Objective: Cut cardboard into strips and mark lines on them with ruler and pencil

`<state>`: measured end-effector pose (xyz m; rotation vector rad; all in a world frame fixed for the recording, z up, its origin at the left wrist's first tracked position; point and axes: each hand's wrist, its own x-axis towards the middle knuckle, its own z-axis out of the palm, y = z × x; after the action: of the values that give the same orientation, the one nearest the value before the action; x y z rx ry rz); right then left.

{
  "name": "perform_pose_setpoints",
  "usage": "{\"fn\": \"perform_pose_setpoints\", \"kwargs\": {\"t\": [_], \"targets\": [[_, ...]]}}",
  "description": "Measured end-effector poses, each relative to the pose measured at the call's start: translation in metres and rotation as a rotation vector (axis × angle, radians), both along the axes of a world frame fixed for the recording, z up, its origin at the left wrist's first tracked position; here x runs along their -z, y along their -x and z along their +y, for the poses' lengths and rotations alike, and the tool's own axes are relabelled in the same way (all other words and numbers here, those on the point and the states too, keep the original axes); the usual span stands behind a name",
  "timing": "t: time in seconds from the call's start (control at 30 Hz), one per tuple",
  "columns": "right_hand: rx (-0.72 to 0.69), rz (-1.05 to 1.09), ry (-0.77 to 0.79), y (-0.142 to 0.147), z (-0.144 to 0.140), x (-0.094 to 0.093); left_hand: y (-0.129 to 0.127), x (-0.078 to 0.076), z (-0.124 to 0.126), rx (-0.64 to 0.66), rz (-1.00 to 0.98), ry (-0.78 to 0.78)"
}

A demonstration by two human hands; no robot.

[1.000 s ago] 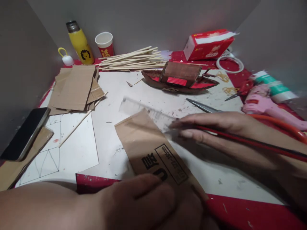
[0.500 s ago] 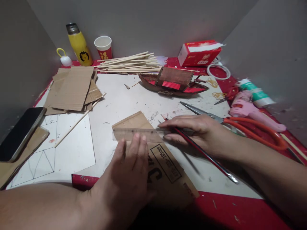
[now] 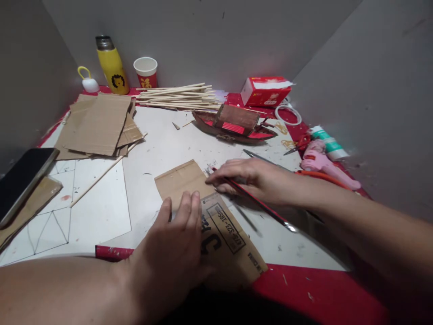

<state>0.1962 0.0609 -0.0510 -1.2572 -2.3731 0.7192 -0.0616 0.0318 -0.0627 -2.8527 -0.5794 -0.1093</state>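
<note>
My left hand (image 3: 177, 243) lies with its fingers stretched out on a brown cardboard piece (image 3: 182, 176) that carries black print. A clear ruler (image 3: 210, 197) crosses the cardboard by my left fingertips; most of it is hard to make out. My right hand (image 3: 252, 178) holds a red and black pencil (image 3: 259, 203) that slants back toward me, its tip end near the cardboard's right edge. The right fingertips are at that edge, close to the ruler's end. Partly behind my right forearm lie large orange-handled scissors (image 3: 321, 177).
A model boat (image 3: 237, 124) stands beyond my hands, near a pile of wooden sticks (image 3: 179, 97). Cardboard sheets (image 3: 94, 124) and a phone (image 3: 27, 180) are on the left. A pink glue gun (image 3: 326, 167) lies right; a yellow bottle (image 3: 113, 67) and paper cup (image 3: 146, 72) stand behind.
The ruler has shifted toward me along the cardboard, baring more of its far part. My right hand, still with the pencil, has moved slightly left. The whole view has turned a little.
</note>
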Motion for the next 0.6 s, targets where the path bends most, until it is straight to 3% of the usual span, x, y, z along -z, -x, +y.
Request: {"fn": "perform_pose_setpoints", "kwargs": {"t": [0.17, 0.33, 0.6], "targets": [[0.011, 0.029, -0.218, 0.01, 0.028, 0.012, 0.003, 0.002, -0.008, 0.059, -0.031, -0.005], [-0.172, -0.003, -0.131, 0.025, 0.046, 0.018, 0.006, 0.006, -0.019, 0.089, -0.058, -0.012], [-0.059, 0.02, -0.093, 0.017, 0.035, 0.02, 0.002, 0.004, -0.012, 0.096, -0.018, 0.044]]}}
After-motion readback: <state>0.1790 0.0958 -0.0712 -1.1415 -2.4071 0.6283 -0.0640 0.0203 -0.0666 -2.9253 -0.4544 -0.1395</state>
